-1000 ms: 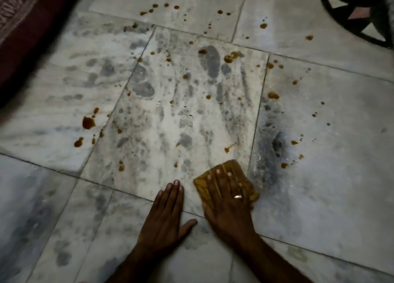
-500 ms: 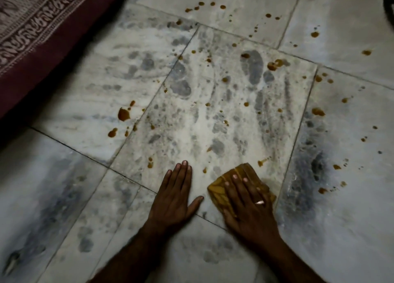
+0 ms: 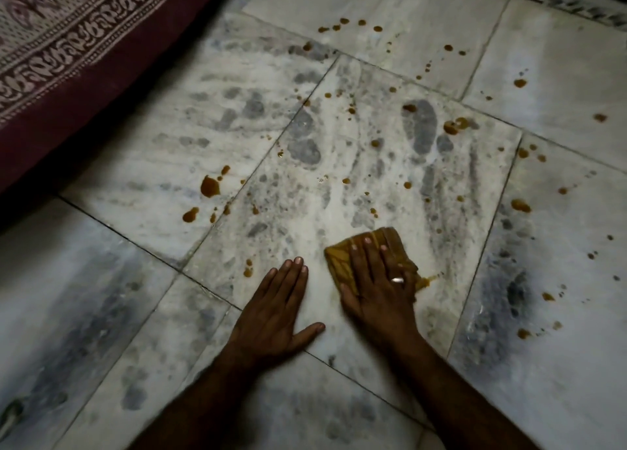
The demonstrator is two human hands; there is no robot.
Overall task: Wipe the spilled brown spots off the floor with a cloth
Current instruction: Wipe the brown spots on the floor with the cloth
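Forearms reach in from six o'clock over a grey-veined marble floor (image 3: 559,365). Left hand (image 3: 274,317) lies flat on the tiles, palm down, fingers together and thumb out toward three o'clock, gripping nothing. Just beside it at three o'clock, the right hand (image 3: 380,287) presses flat on a crumpled yellow-brown cloth (image 3: 342,263), fingers spread over it; a ring (image 3: 397,280) shows on one finger. A thin brown smear (image 3: 432,277) trails out from under that hand toward three o'clock. Beyond the hands, brown spots (image 3: 209,187) are scattered over the tiles: a large blot with smaller drops at ten o'clock, a small pair (image 3: 248,269) just beside the left fingertips, more at twelve and from one to four o'clock. At eleven o'clock, in the far corner, lies a maroon patterned fabric (image 3: 68,42), perhaps a rug or bedspread; the dim light leaves that unclear.
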